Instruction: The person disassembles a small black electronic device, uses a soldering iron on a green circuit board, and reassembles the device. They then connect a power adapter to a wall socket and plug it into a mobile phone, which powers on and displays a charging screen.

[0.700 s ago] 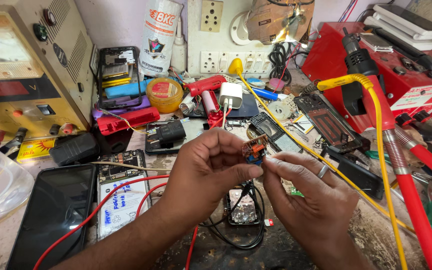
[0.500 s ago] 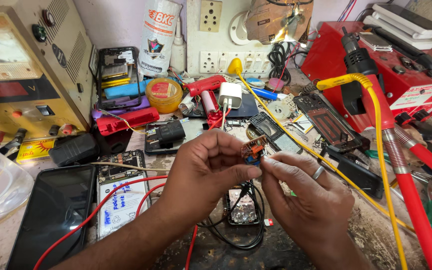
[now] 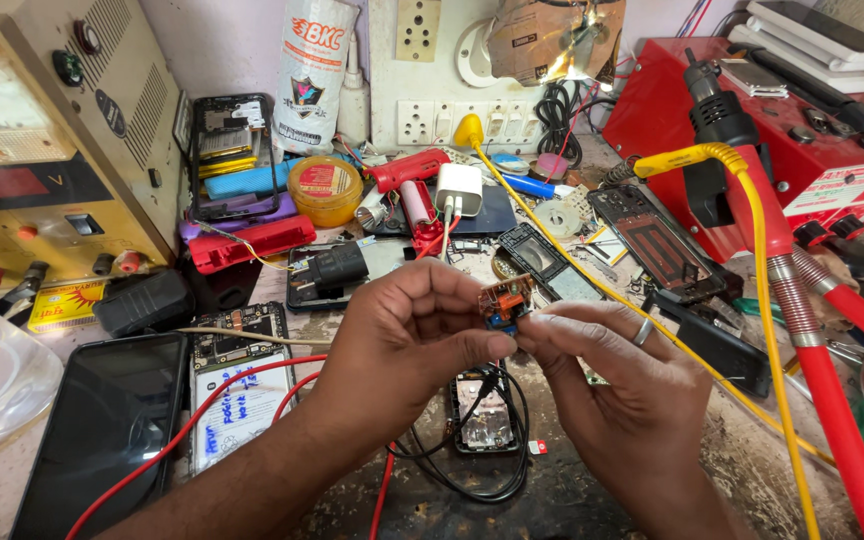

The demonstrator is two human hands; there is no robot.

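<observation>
A small orange circuit board with a blue part [image 3: 505,300] is pinched between the fingertips of both hands above the bench. My left hand [image 3: 407,345] grips it from the left with thumb and fingers. From the right, my right hand [image 3: 624,390], a ring on one finger, holds its lower edge. Below the hands lies a small opened phone [image 3: 479,420] inside a loop of black cable [image 3: 472,485].
A red wire [image 3: 202,415] crosses an opened phone [image 3: 237,385] beside a black phone [image 3: 102,430] at left. A yellow-beige power supply [image 3: 42,150] stands far left. A red station [image 3: 752,110] with red and yellow hoses fills the right. Wall sockets [image 3: 452,120] and clutter lie behind.
Both hands have kept hold of the small board; the fingers shifted slightly on it and it has turned a little. Nothing else on the bench moved.
</observation>
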